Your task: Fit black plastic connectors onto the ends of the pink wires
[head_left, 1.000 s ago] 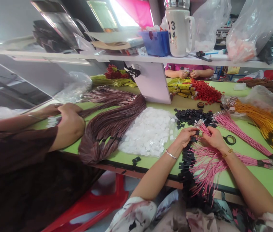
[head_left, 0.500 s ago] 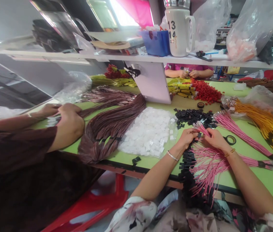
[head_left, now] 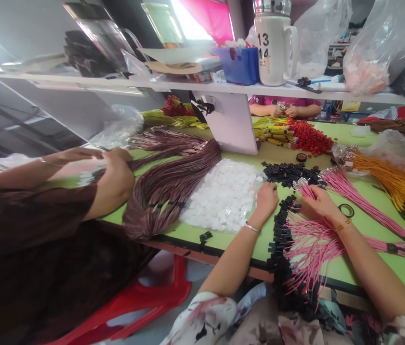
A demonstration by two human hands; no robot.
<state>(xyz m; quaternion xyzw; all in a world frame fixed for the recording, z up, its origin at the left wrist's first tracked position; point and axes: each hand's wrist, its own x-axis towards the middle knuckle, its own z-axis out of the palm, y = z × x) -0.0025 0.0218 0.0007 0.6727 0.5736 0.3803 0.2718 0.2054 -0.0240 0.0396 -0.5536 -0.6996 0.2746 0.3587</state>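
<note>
My right hand is closed around a small bundle of pink wires, whose silvery metal ends point up and to the left. My left hand is apart from it, its fingers pinched together at the near left edge of a pile of small black plastic connectors. A dark speck shows at those fingertips, too small to make out. Below my hands, a row of black connectors runs to the table's front edge, with pink wires fanning out from it.
To the left are a bag of white plastic parts and brown wires, where a co-worker's hands work. Pink and orange wire bundles lie right, near a tape roll. Overhead runs a shelf with a mug.
My left hand has moved away from the pink wires, leftward to the edge of the black connector pile. My right hand keeps its grip on the bundle. The view has shifted slightly.
</note>
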